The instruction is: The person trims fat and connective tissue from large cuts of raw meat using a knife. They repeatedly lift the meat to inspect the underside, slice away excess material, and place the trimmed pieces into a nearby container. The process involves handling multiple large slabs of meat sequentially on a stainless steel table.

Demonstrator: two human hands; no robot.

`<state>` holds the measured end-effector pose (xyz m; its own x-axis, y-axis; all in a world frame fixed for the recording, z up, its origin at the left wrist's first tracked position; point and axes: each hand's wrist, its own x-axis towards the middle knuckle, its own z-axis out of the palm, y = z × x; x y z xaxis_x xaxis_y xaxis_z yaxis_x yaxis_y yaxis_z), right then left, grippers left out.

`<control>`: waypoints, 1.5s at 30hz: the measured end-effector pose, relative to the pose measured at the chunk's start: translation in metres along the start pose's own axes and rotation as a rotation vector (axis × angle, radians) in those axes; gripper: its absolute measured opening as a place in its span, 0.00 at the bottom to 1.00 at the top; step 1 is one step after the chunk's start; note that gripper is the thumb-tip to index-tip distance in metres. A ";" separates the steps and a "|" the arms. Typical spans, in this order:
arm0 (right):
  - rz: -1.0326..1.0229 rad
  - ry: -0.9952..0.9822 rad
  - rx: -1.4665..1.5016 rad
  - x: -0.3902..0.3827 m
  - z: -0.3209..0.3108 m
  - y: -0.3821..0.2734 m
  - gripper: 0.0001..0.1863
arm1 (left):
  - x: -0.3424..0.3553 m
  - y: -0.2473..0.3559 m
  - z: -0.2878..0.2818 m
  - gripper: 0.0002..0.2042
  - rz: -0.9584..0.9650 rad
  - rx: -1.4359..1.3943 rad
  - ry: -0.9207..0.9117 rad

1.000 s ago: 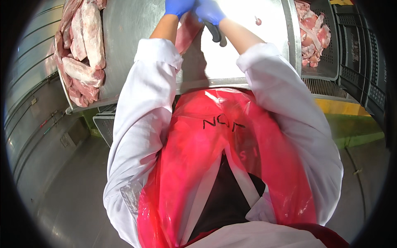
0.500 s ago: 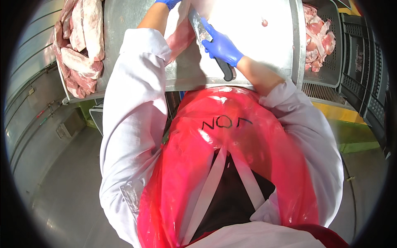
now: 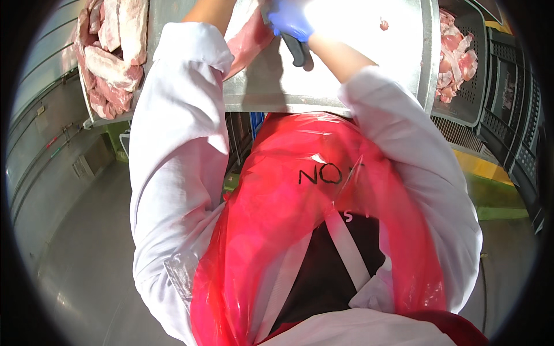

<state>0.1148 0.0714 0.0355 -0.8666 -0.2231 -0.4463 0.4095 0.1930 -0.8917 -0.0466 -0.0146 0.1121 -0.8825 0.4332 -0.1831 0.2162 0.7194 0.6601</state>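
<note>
My right hand [image 3: 293, 22], in a blue glove, is closed around the black handle of a knife [image 3: 296, 52] near the upper edge. The handle points back toward me; most of the blade is hidden or out of the picture. Just left of it, a long piece of raw pink meat [image 3: 253, 41] with a pale side lies on the bright work table [image 3: 346, 63] and runs off the top. My left forearm reaches past the upper edge alongside this meat, so my left hand is out of sight.
Thick raw meat strips [image 3: 112, 63] are piled at the table's left end. On the right, a grey perforated crate [image 3: 476, 75] holds meat trimmings [image 3: 456, 60], with black crates [image 3: 508, 86] beyond it. A small meat scrap [image 3: 384, 24] lies on the table.
My right hand has moved forward and slightly left with the knife. My left hand has gone out past the upper edge. The view has shifted a little.
</note>
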 end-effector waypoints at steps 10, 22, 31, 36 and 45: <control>-0.022 0.027 -0.155 0.019 0.027 0.000 0.36 | -0.034 0.023 -0.022 0.11 0.004 -0.136 0.022; 0.037 -0.018 -0.173 -0.007 0.092 0.014 0.40 | -0.050 -0.021 -0.075 0.08 0.140 -0.437 0.105; -0.072 0.031 -0.275 -0.001 0.123 -0.004 0.38 | -0.086 -0.032 -0.125 0.08 0.242 -0.751 0.070; -0.207 0.042 -0.264 -0.077 0.156 0.024 0.38 | -0.108 -0.054 -0.168 0.07 0.241 -0.938 0.052; -0.043 0.044 -0.207 -0.039 0.179 -0.003 0.36 | -0.154 -0.041 -0.191 0.03 0.359 -0.997 0.059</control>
<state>0.1985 -0.0917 0.0422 -0.8956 -0.1945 -0.4002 0.3084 0.3770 -0.8734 0.0004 -0.2139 0.2524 -0.8596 0.4855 0.1593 0.0518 -0.2275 0.9724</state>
